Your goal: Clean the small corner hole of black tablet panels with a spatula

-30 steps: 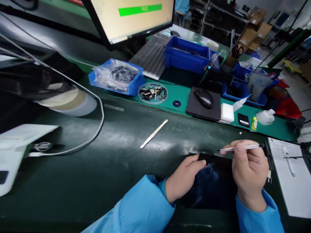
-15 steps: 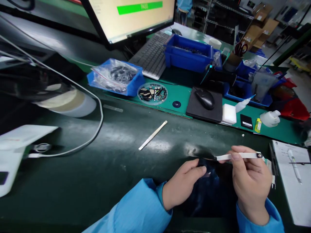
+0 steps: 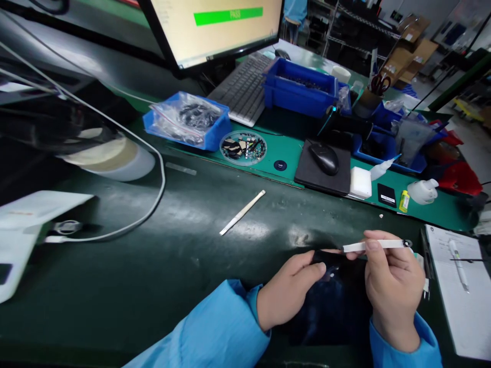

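A flat black device (image 3: pixel 337 301) with a glossy face lies on the dark green mat (image 3: pixel 184 245) near the front edge. My left hand (image 3: pixel 287 291) rests on the device's left side, fingers curled over its top left corner. My right hand (image 3: pixel 393 286) is closed on a thin white strip (image 3: pixel 374 246) with a small black part at its right end, held level just above the device's far edge. A second white strip (image 3: pixel 242 212) lies loose on the mat further left.
Behind the mat are a monitor (image 3: pixel 218 25) with a green bar, a keyboard (image 3: pixel 241 89), blue bins (image 3: pixel 299 87), a round dish of small parts (image 3: pixel 243 147), and a mouse (image 3: pixel 324 157) on its pad. Paper and a pen (image 3: pixel 458 263) lie at the right, a white cable (image 3: pixel 153 204) at the left.
My right hand has lifted the white strip slightly and turned it flatter, from above the device's edge toward the right. My left hand has kept its place on the device.
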Action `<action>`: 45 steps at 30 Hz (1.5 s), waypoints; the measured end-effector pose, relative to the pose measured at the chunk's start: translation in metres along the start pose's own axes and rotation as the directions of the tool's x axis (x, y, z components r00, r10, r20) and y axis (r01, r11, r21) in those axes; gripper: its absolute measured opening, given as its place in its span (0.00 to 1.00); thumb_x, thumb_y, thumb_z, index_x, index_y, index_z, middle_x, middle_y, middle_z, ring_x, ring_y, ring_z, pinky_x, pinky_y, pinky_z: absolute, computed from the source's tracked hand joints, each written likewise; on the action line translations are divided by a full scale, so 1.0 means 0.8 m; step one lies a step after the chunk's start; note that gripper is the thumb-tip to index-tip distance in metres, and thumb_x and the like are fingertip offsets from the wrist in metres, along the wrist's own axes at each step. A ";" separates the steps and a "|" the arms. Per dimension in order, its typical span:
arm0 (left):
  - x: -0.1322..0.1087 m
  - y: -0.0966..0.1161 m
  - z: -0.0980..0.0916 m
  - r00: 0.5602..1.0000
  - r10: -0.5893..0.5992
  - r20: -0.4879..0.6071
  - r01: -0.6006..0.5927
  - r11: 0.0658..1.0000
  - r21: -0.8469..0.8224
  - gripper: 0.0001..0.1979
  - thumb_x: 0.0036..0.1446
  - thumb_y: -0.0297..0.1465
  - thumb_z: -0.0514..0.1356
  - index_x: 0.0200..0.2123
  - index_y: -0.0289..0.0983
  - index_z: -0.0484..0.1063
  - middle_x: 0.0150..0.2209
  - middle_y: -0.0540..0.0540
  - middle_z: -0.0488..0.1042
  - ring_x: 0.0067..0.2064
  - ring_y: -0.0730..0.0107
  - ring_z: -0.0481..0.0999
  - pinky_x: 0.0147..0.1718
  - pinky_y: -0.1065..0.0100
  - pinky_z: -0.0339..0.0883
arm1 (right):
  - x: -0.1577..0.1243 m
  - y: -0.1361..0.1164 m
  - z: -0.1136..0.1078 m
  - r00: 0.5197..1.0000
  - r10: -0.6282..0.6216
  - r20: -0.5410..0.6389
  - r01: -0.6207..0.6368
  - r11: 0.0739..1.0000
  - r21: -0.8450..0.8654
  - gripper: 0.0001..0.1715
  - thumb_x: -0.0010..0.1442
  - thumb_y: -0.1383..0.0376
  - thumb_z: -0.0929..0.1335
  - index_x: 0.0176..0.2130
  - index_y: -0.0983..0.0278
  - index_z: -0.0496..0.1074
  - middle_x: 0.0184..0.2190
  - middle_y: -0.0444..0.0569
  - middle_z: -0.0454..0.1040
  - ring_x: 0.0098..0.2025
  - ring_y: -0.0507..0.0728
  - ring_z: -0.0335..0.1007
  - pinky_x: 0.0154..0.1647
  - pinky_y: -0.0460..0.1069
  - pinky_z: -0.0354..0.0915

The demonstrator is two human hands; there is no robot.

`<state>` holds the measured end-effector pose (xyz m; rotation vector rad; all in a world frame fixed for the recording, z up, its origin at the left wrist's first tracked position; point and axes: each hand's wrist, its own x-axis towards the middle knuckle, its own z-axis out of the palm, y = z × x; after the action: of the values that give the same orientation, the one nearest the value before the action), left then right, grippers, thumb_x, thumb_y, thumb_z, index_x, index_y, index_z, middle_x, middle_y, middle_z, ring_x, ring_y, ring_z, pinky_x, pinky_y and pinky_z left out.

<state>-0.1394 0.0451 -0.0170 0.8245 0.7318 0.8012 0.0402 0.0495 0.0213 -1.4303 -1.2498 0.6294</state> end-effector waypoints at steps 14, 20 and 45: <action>-0.004 0.006 -0.001 0.986 0.155 0.067 -0.160 0.984 0.080 0.23 0.69 0.31 0.56 0.66 0.44 0.71 0.67 0.49 0.72 0.69 0.57 0.68 0.71 0.56 0.55 | 0.011 -0.006 -0.013 0.939 -0.145 0.311 0.172 0.983 -0.061 0.03 0.68 0.64 0.71 0.39 0.59 0.77 0.34 0.45 0.78 0.36 0.54 0.76 0.37 0.46 0.71; -0.005 0.002 -0.002 0.990 0.132 0.042 -0.137 0.983 0.126 0.25 0.70 0.34 0.56 0.68 0.44 0.68 0.70 0.50 0.67 0.73 0.57 0.61 0.74 0.56 0.49 | 0.013 -0.001 -0.020 0.937 -0.100 0.335 0.135 0.987 -0.083 0.06 0.70 0.63 0.69 0.38 0.59 0.75 0.33 0.45 0.75 0.34 0.54 0.70 0.37 0.48 0.67; -0.005 0.003 -0.002 0.992 0.115 0.050 -0.118 0.991 0.056 0.26 0.68 0.31 0.56 0.69 0.43 0.68 0.70 0.48 0.67 0.71 0.51 0.64 0.74 0.48 0.47 | 0.014 -0.008 -0.022 0.956 -0.154 0.249 0.186 0.976 -0.114 0.07 0.69 0.64 0.69 0.37 0.60 0.76 0.34 0.46 0.76 0.36 0.56 0.73 0.37 0.50 0.66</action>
<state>-0.1436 0.0437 -0.0147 0.9427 0.6731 0.8655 0.0566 0.0522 0.0348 -1.3679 -1.6153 0.6203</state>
